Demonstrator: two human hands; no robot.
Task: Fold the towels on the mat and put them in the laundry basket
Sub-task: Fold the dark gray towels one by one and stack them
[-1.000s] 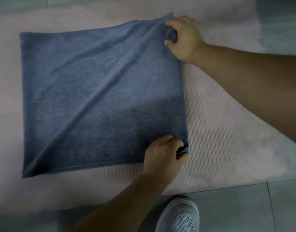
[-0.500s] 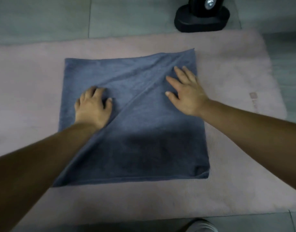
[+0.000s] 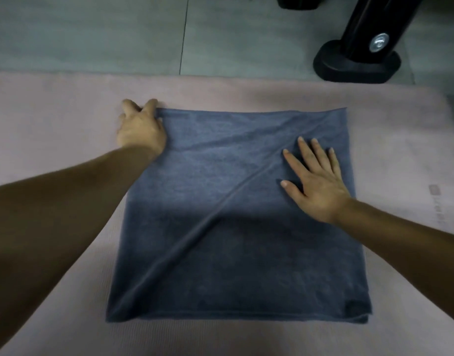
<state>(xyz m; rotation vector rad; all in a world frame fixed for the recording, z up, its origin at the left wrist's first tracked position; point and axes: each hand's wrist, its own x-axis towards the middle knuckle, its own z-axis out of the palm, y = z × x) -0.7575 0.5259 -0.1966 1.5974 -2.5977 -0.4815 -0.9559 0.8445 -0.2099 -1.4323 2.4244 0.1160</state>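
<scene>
A blue-grey towel (image 3: pixel 220 253), folded into a rough square, lies flat on the pink mat (image 3: pixel 54 119). A diagonal crease runs across it from near left to far right. My left hand (image 3: pixel 140 129) grips the towel's far left corner, fingers curled round the edge. Fingers spread, my right hand (image 3: pixel 315 181) lies flat and presses on the towel's right side near the crease. No laundry basket is in view.
Grey floor tiles (image 3: pixel 118 34) lie beyond the mat's far edge. A black stand foot with a metal bolt (image 3: pixel 356 60) sits on the floor at the far right, close to the mat's corner.
My left hand moved from the towel's middle left up to its far left corner and took hold of it. My right hand stayed flat on the right side. The view tilted up.
</scene>
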